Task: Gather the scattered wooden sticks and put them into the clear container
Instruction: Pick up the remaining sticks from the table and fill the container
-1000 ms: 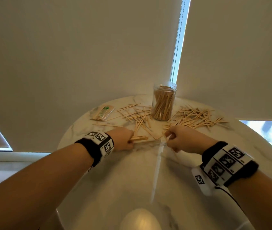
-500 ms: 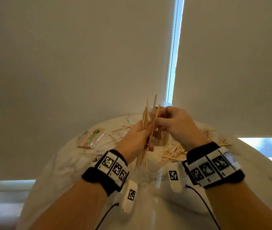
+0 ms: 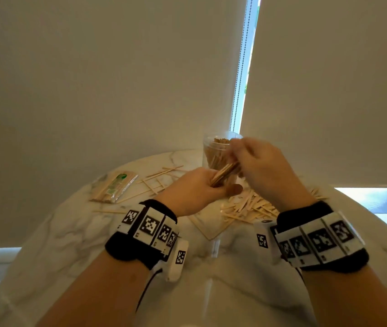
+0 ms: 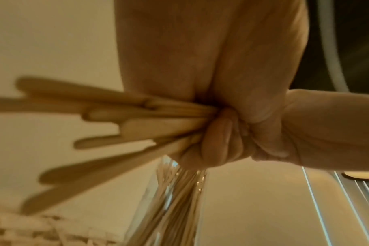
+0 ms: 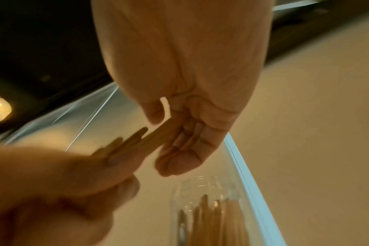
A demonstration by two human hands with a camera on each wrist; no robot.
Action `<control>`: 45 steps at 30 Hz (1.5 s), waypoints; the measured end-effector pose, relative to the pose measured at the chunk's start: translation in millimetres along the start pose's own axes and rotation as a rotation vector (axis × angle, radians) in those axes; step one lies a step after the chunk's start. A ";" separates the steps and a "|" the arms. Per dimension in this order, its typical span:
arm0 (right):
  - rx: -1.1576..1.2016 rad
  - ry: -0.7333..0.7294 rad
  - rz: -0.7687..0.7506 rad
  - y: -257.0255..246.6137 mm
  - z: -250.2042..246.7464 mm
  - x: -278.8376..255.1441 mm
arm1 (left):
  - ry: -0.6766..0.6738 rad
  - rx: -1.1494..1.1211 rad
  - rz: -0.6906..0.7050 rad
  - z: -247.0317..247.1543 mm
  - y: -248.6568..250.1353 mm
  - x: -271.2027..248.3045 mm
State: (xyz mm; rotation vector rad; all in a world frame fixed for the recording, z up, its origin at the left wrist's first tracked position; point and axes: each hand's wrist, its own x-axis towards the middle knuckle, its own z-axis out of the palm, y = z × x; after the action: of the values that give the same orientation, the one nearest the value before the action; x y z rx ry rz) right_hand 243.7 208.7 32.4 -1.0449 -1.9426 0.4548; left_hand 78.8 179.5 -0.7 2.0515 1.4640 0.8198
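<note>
My left hand [image 3: 194,187] grips a bundle of flat wooden sticks [image 3: 224,173] in its fist, and they fan out blurred in the left wrist view [image 4: 120,116]. The bundle tilts towards the clear container [image 3: 214,153], which stands at the back of the table holding many upright sticks [image 5: 213,219]. My right hand [image 3: 258,166] hovers in front of the container's rim. Its thumb and forefinger pinch the bundle's far tips [image 5: 158,131] while the other fingers hang loosely. More sticks lie scattered on the round marble table [image 3: 246,291], in a pile at right [image 3: 251,206] and thinly at left [image 3: 161,179].
A clear packet with a green label [image 3: 114,187] lies at the table's back left. Pale roller blinds [image 3: 117,79] hang close behind the table, with a bead chain [image 3: 240,74] in the gap between them. The near half of the table carries only my forearms.
Both hands lifted a bundle off the table and squared it upright. The left hand now holds it lower and tilted towards the container, and the right hand has shifted to the tips.
</note>
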 end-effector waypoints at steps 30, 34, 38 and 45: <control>0.293 -0.168 0.117 13.8 -23.3 4.0 | 0.581 -0.760 -0.444 -51.9 -3.8 -6.5; 0.267 -0.135 0.102 0.5 -8.6 1.6 | 0.543 -1.027 -0.371 -39.3 15.6 -6.2; 0.136 -0.240 0.095 -7.7 1.1 -4.4 | 0.577 -0.964 -0.332 -36.3 16.9 -4.6; 0.170 -0.149 0.131 -5.0 -13.1 -3.4 | 0.453 -1.063 -0.413 -30.1 22.0 -0.3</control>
State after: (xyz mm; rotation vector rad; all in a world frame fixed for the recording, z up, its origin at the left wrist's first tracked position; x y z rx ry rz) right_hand 252.9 202.0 41.2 -1.0563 -1.9325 0.7774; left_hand 71.7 173.8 35.4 0.7804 1.1652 1.4999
